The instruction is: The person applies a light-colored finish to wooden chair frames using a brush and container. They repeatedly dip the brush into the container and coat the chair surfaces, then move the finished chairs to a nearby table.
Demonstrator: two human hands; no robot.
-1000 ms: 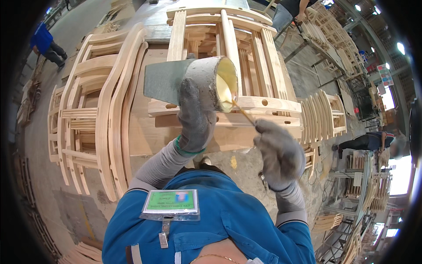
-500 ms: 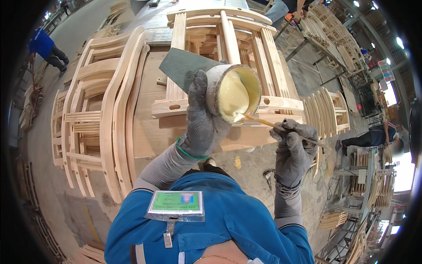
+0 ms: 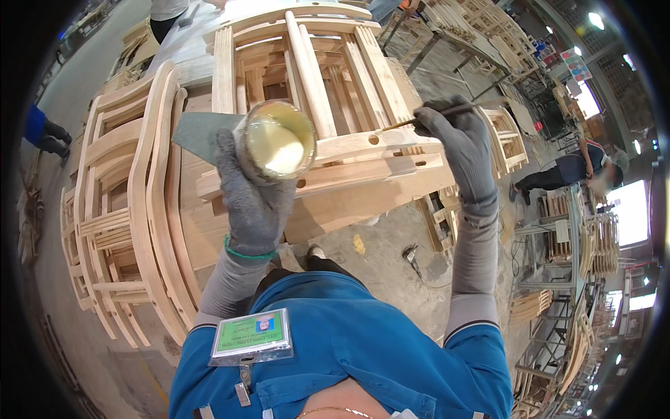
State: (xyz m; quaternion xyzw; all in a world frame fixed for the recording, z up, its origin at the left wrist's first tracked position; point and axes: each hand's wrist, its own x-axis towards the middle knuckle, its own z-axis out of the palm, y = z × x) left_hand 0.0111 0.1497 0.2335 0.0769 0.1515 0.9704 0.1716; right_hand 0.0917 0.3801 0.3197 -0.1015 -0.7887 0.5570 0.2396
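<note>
My left hand (image 3: 251, 213), in a grey knitted glove, is wrapped round a small round pot (image 3: 246, 150). Thick cream-yellow liquid (image 3: 283, 150) lies inside it. A flat grey blade-like plate (image 3: 202, 136) sticks out on the left, between hand and pot; how it is held is hidden. My right hand (image 3: 464, 150), gloved too, grips a thin stick (image 3: 399, 126). The stick's tip is at a pale wooden rail (image 3: 342, 150), close to a round-ended hole. That rail belongs to slatted wooden frames (image 3: 223, 77) stacked flat ahead of me.
Curved wooden chair-back frames (image 3: 150, 230) stand in a row at the left. Cardboard (image 3: 335, 209) covers the surface under the stack. A tool with a cord (image 3: 410, 257) lies on the floor. Other people are at the far left, top and right (image 3: 572, 167). Racks of wooden parts line the right side.
My right hand has drawn the stick out of the pot and moved up and away to the rail. The pot in my left hand has shifted left. The whole view has turned somewhat.
</note>
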